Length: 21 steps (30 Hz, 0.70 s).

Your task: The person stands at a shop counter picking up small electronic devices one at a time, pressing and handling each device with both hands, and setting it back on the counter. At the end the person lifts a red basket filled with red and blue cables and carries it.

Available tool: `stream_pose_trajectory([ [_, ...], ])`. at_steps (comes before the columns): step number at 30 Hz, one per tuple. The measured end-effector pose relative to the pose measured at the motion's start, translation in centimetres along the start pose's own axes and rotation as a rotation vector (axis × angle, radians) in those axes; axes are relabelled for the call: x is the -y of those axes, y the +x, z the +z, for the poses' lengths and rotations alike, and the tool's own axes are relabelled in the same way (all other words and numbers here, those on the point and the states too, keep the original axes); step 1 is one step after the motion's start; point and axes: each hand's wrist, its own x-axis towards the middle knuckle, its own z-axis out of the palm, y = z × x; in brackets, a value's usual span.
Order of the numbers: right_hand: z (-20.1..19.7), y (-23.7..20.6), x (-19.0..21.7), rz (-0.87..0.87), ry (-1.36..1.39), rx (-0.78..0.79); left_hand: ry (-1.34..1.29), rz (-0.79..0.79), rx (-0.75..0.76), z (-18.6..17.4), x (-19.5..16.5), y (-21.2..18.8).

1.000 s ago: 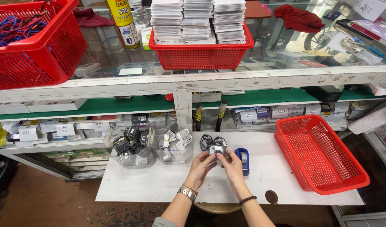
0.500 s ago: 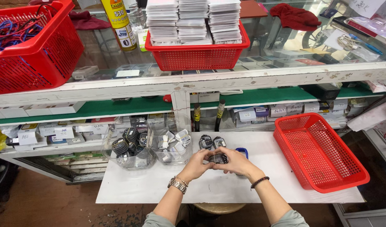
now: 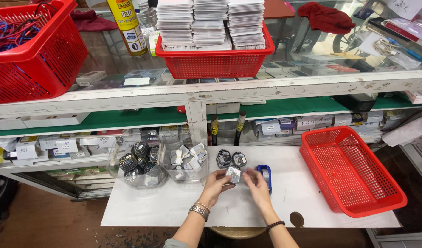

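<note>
Fingers of the left hand (image 3: 216,184) pinch a small silvery, glossy packet (image 3: 233,174) just above the white bench (image 3: 174,206). Half a second ago both hands closed round it; now the right hand (image 3: 256,183) has let go, its fingers loosely spread just beside the packet, so the left alone carries it. Two similar dark round pieces (image 3: 231,159) lie just behind, a blue clip-like tool (image 3: 264,174) to the right. Two clear plastic tubs stand left: one (image 3: 136,166) holds dark coiled pieces, the other (image 3: 187,160) white-wrapped ones. A shallow red plastic basket (image 3: 351,170) at the right looks empty.
</note>
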Motion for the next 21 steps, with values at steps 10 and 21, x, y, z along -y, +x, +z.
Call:
stream_pose_trajectory([
  [10, 0.9, 6.5, 4.8, 0.11, -0.25, 0.031, 0.129, 0.081, 0.057, 3.0, -0.8, 2.6],
  [21, 2.3, 9.2, 4.2, -0.181, -0.854, -0.16, 0.318, 0.516, 0.043, 2.4, -9.3, 1.8],
])
